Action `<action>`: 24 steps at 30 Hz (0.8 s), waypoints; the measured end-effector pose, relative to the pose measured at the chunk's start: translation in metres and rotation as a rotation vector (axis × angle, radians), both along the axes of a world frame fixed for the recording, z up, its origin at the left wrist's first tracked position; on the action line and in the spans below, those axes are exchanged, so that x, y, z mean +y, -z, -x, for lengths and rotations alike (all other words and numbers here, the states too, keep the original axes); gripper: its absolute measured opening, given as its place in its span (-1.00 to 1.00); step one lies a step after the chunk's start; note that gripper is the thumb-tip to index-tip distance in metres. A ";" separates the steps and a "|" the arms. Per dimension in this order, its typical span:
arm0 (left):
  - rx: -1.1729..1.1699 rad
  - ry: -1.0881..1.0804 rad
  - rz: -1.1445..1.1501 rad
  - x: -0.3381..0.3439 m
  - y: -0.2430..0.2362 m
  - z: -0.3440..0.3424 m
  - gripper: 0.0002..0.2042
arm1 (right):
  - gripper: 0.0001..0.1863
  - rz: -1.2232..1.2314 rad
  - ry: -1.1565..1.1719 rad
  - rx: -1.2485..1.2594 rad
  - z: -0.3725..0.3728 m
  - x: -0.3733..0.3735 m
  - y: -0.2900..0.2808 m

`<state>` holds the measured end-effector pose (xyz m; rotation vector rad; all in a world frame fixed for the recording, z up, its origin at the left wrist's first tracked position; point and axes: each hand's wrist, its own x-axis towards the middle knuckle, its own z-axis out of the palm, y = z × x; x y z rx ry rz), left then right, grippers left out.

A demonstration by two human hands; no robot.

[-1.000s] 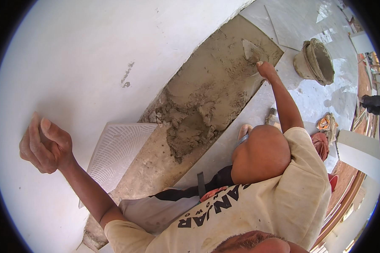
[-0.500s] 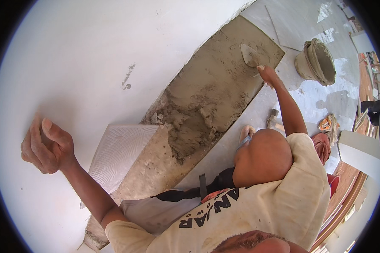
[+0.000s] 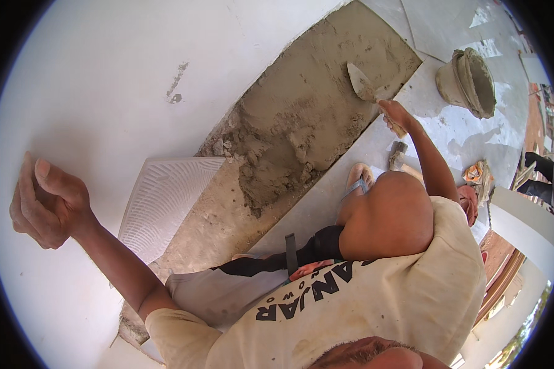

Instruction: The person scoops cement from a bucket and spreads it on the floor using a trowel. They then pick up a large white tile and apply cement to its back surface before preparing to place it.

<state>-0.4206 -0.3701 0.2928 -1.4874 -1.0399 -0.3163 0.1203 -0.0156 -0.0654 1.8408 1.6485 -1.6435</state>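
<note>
My right hand (image 3: 398, 115) is closed round the handle of a pointing trowel (image 3: 359, 82). The trowel's mortar-smeared blade lies on a strip of wet grey mortar (image 3: 314, 74), near its far right end. Smooth at that end, the mortar is lumpy and darker towards the middle, where it stops at bare, dusty ground. My left hand (image 3: 50, 203) rests against the white wall (image 3: 117, 80), fingers loosely bent and thumb apart, with nothing visible in it. Beside my left forearm, a tile (image 3: 166, 203) with a ridged pattern leans on the wall.
A mortar-caked bucket (image 3: 452, 80) stands on the tiled floor to the right. By my bent knee lies a hammer (image 3: 399, 158) with a wooden handle. An orange and tan crumpled packet (image 3: 476, 174) lies farther right. Large grey tiles border the mortar's far end.
My right hand has turned the trowel, so its blade is angled differently and more of the handle shows. The whole view has shifted slightly; my left hand stays at the wall.
</note>
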 end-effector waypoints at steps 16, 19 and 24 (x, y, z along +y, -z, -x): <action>0.120 0.010 0.052 -0.002 -0.010 0.013 -0.77 | -0.53 0.019 -0.252 0.043 -0.024 -0.150 0.000; 0.120 0.100 0.037 0.001 -0.015 0.023 -0.72 | -0.49 0.136 -0.205 -0.009 -0.019 -0.179 0.015; 0.072 0.085 0.001 -0.001 -0.010 0.023 -0.73 | -0.43 -0.103 -0.462 0.014 -0.015 -0.207 0.048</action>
